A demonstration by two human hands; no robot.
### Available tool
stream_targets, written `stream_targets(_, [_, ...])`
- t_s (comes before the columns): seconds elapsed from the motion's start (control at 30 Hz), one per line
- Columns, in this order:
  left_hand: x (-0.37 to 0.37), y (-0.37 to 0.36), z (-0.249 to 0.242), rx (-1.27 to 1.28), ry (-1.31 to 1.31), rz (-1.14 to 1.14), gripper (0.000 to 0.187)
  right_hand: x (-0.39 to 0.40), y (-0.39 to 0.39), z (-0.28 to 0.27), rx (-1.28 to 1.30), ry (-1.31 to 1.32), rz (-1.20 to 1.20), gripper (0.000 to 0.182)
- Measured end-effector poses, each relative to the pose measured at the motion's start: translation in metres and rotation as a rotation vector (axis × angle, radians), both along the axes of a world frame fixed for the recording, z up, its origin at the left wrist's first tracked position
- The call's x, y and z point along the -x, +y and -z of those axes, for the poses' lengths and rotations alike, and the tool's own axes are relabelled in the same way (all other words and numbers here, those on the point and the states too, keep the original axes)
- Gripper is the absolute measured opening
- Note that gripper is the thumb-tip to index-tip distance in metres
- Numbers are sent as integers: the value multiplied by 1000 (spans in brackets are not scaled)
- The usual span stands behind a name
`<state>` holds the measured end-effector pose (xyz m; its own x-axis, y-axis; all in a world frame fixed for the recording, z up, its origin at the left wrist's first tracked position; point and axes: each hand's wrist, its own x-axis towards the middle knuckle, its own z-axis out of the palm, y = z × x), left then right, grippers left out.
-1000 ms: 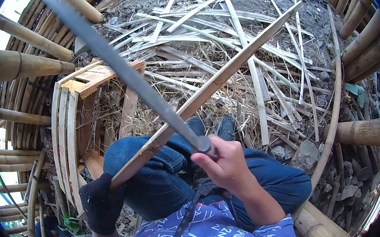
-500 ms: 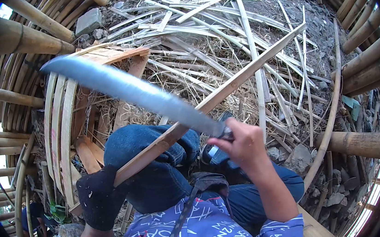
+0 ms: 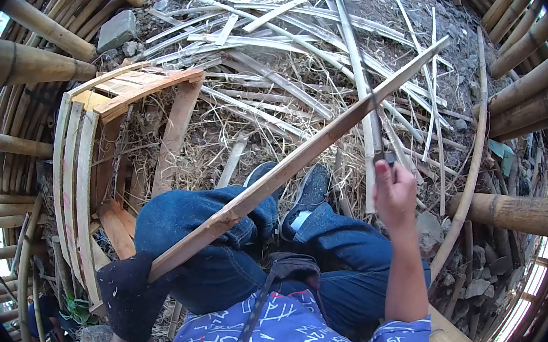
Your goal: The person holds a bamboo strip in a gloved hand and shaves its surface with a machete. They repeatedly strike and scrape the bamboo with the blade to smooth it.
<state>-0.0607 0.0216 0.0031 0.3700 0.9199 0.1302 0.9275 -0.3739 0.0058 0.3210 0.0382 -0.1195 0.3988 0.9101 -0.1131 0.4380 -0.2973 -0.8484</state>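
Note:
My left hand (image 3: 130,296), in a black glove, is closed around the lower end of a long split bamboo strip (image 3: 288,166). The strip slants up and right across my bent leg, its far end over the ground litter. In my bare right hand (image 3: 395,197) is the dark handle of a machete (image 3: 377,130). Its blade points away from me, seen nearly edge-on, and overlaps the strip in this view. Below, my legs in blue jeans (image 3: 211,264) are folded, with dark shoes (image 3: 305,191) in front.
A slatted wooden crate (image 3: 76,177) lies on my left. Ahead, several pale bamboo slivers (image 3: 289,22) and curly shavings cover the dirt. Bamboo poles (image 3: 516,214) wall both sides. Rubble (image 3: 479,286) lies at the right, a grey block (image 3: 116,31) at the far left.
My right hand has moved right and forward, swinging the machete from pointing left across the strip to pointing away from me. The left hand keeps its hold on the strip.

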Motion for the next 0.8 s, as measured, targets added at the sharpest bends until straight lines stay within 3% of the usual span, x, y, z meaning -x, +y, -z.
stream_targets(0.13, [6, -6, 6, 37, 13, -28, 38, 67, -2, -53, -113, 117, -249, 51])
stream_targets(0.23, [6, -7, 6, 57, 28, -39, 38, 80, 1, -63, -77, -98, -466, 48])
stream_targets(0.57, [2, -2, -3, 213, 27, 18, 31, 5, 11, 20, 118, -301, -165, 56])
stream_targets(0.77, [-3, -1, -8, 243, 18, -31, 29, 2, -9, 34, 6, -107, 30, 63])
stream_targets(0.8, [-3, -2, -9, 253, 21, -48, 28, 12, -14, 26, 26, 19, 51, 63])
